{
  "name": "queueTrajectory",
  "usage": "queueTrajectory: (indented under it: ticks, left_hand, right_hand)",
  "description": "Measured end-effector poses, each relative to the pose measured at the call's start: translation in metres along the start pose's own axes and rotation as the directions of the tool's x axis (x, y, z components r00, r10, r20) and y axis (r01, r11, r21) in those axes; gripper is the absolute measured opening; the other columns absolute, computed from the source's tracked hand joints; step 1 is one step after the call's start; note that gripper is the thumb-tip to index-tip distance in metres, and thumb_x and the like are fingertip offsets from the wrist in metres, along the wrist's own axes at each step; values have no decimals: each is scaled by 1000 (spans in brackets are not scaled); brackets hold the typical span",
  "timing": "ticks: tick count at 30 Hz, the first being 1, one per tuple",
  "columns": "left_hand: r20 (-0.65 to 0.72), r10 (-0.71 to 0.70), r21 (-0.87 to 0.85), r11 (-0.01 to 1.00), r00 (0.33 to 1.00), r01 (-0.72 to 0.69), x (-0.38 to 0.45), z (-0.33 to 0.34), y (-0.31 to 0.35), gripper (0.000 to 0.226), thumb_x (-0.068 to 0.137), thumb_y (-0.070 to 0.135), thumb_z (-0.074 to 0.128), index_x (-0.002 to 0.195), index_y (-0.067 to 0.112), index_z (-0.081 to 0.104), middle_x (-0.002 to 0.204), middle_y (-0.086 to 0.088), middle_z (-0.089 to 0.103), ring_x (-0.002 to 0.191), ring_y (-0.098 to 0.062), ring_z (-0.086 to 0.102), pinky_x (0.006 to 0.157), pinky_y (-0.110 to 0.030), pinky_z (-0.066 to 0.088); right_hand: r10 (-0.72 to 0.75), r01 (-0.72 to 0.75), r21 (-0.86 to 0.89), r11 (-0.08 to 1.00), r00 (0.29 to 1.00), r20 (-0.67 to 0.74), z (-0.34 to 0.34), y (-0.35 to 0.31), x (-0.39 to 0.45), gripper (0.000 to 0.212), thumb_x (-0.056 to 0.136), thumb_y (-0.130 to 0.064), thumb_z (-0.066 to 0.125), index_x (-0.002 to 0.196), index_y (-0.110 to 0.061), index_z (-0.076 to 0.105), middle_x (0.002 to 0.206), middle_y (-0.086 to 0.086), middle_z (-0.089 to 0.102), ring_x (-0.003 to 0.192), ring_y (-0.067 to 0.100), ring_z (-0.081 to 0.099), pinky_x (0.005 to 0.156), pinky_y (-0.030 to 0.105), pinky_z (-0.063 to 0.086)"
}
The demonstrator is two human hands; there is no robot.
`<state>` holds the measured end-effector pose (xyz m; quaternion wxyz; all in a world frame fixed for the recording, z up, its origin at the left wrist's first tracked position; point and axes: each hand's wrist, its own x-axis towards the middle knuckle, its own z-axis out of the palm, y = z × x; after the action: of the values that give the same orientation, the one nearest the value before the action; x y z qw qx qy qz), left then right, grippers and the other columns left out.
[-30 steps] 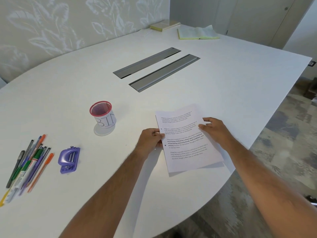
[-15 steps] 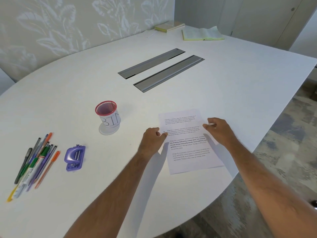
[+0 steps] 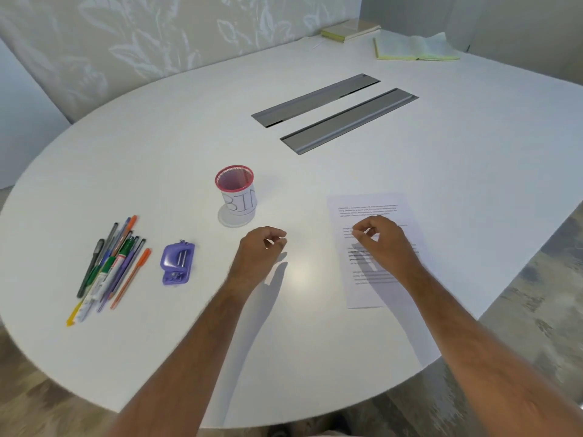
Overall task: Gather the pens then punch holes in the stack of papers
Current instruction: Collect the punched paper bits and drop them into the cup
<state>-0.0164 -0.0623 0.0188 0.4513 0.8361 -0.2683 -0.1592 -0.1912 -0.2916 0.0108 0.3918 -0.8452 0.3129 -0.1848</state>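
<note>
Left hand (image 3: 259,251) and right hand (image 3: 380,239) loosely curled, holding nothing, above white bench (image 3: 157,159). Printed white paper stack (image 3: 372,203) flat beneath right hand. Coloured pens (image 3: 110,266) far left.

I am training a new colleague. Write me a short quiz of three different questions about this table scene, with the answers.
1. True or false: the pens already stand in the pink mesh cup.
2. Which item lies between the pens and the left hand? A) open book B) purple hole punch C) stapler
3. Fill in: the right hand hovers above the ____.

Key
1. False; they lie loose on the white table.
2. B, the purple hole punch.
3. The stack of papers.
</note>
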Motion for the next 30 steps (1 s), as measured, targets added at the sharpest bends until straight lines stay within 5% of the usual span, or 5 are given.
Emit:
queueTrajectory:
  ticks: [6,9,16,23,30]
  left_hand:
    - [-9,-52,67,996,999,53,-10,-35,-33,7,96,16,70,97,19,76,95,5,72,72,0,62,58,-4,44]
    - [31,-69,70,995,997,67,-16,-41,-47,7,93,17,72,91,22,77,89,11,72,75,-1,62,61,-5,44]
    - [116,-16,45,999,993,10,-25,-38,-52,12,87,14,77,82,25,78,83,18,70,80,14,60,72,-3,42]
    - [111,-6,50,999,994,0,-28,-32,-57,18,71,43,88,67,41,71,86,19,73,100,-10,66,90,-31,51]
    - [121,11,175,984,993,-33,-29,-30,-51,15,75,44,86,68,41,73,95,14,68,107,-12,52,102,-35,39]
  right_hand:
    - [-98,105,-71,992,991,96,53,-36,2,1,93,-23,75,93,-23,74,91,-16,68,81,-3,62,84,26,45]
    - [-139,151,-69,986,978,158,76,-53,4,2,92,-20,75,94,-19,75,93,-10,70,81,8,65,84,27,47]
    - [-158,197,-112,974,945,288,117,-74,15,7,92,-19,75,97,-15,78,92,-4,68,86,14,63,73,8,39]
    - [-133,162,-82,983,951,281,129,-79,17,7,90,-27,78,93,-22,82,94,-4,70,78,6,61,74,23,45]
    - [-175,226,-193,955,953,248,136,-80,11,7,96,-34,68,94,-32,75,99,-12,66,81,2,58,74,27,47]
